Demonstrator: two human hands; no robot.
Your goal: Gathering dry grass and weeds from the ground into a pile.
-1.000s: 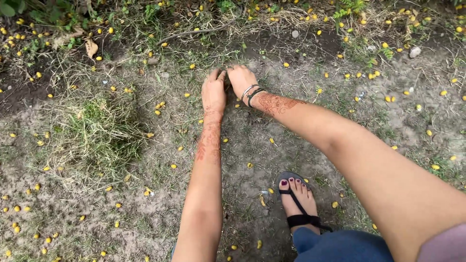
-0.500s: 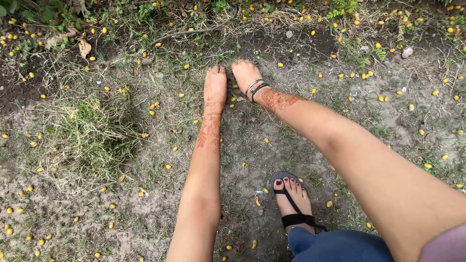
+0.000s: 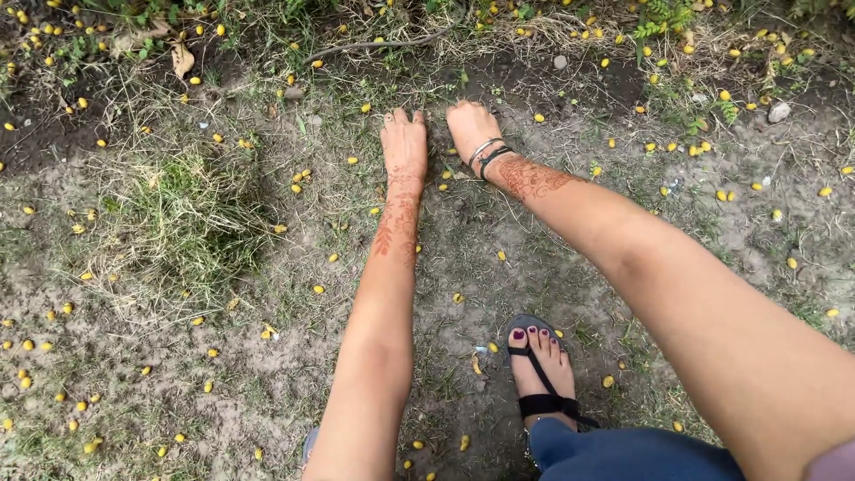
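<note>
Head view, bare dirt ground [image 3: 267, 365], grass tuft [image 3: 183, 209], scattered yellow petals [image 3: 318, 289]

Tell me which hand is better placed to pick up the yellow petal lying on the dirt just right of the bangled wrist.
Right, most likely. The right hand rests on the ground nearer the yellow petal. The left hand lies on the far side of it and would have to cross over.
</note>
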